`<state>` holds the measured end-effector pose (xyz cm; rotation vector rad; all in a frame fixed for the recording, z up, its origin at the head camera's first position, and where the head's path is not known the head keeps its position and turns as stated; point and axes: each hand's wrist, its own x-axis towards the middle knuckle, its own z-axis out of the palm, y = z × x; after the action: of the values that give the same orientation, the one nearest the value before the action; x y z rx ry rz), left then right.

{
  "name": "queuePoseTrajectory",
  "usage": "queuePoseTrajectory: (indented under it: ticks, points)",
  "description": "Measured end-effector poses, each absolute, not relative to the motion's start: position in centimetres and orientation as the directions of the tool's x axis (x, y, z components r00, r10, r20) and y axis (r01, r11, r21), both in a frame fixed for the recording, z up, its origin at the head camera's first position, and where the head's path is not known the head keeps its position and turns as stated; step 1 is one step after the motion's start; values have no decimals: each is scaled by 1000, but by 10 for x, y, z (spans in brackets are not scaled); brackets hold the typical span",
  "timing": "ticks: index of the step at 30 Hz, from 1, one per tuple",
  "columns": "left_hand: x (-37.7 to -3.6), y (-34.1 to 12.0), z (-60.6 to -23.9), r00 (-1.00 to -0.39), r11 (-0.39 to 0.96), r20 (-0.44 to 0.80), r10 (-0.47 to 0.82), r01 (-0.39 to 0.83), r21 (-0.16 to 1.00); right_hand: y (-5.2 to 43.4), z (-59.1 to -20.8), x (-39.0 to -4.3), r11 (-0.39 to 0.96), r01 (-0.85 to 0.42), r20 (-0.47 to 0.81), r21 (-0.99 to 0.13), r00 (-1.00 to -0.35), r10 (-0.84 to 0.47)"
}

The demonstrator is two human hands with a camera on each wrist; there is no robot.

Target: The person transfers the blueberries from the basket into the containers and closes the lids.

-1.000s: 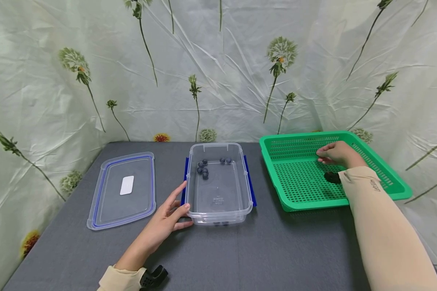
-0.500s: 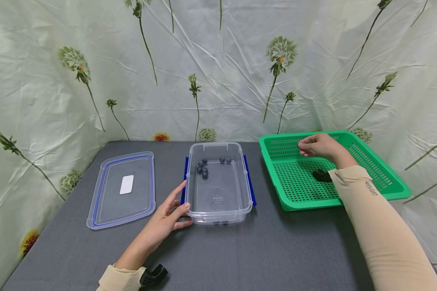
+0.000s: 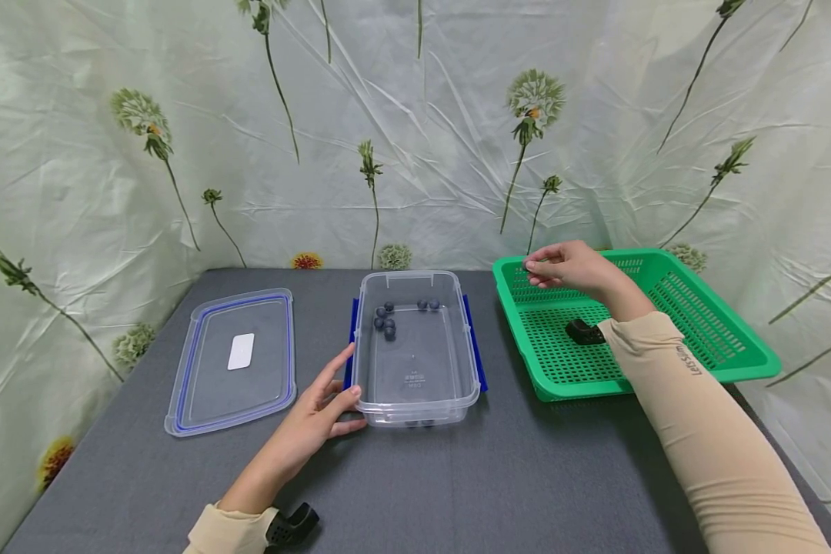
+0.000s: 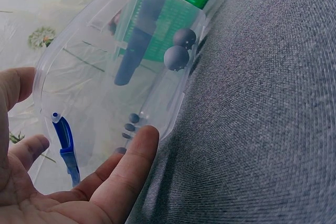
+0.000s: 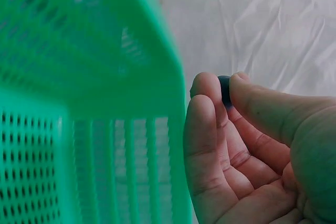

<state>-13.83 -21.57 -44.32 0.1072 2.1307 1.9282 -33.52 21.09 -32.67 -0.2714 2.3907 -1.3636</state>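
Right hand's got a blueberry pinched over the green basket, left hand's steadying the clear box.

The right hand (image 3: 573, 269) hovers above the near-left corner of the green basket (image 3: 727, 350), thumb and fingers (image 5: 207, 103) closed on one dark blueberry (image 5: 224, 88). The left hand (image 3: 318, 415) rests on the grey tabletop (image 3: 526, 477), fingers relaxed and mostly straight, thumb touching the near-left corner of the clear container (image 3: 415, 400). A handful of blueberries (image 3: 386, 322) sits at its far end. The lid (image 3: 235, 362) lies flat just left of it.
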Motion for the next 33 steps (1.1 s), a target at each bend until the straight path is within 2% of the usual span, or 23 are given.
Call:
queuePoseTrajectory:
  ticks: [16, 26, 33]
  points:
    - [-138, -215, -443, -963, 111, -143, 227, -120, 987, 128, -326, -327, 502, -101, -175, -859, -864, -472]
    - [-139, -216, -445, -963, 105, -147, 227, -126, 986, 76, -331, -329, 584, -140, -226, -799, -831, -508]
    - [-139, -217, -443, -962, 114, -148, 230, -125, 986, 48, -340, -332, 642, -119, -288, -757, -822, -492]
